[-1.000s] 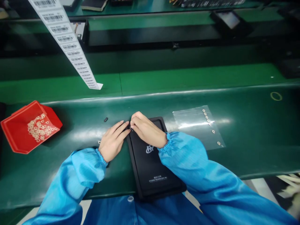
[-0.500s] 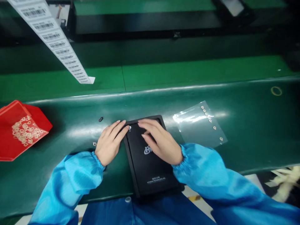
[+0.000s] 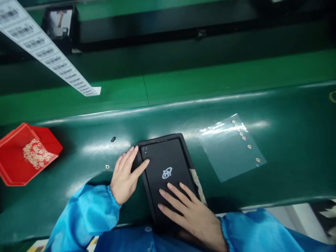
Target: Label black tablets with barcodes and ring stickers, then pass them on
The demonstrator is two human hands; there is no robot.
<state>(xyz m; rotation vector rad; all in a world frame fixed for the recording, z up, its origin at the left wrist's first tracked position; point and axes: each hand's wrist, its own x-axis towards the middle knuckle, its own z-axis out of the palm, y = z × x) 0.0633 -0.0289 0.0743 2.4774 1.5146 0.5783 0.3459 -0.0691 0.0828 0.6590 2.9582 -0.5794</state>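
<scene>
A black tablet lies back side up on the dark green bench, with a silver logo in its middle and a small camera ring near its top left corner. My left hand rests flat against the tablet's left edge, thumb lying on the back cover. My right hand lies flat on the tablet's lower half, fingers spread. Neither hand holds anything. Both arms are in blue sleeves.
A red tray with several small pale rings sits at the far left. A clear plastic sheet with a few rings along its edge lies to the right. A barcode label strip hangs at upper left. One loose ring and a small black piece lie on the bench.
My right hand has slid from the tablet's top left corner down to its lower half and opened flat. My left hand stayed at the left edge. The camera ring now shows.
</scene>
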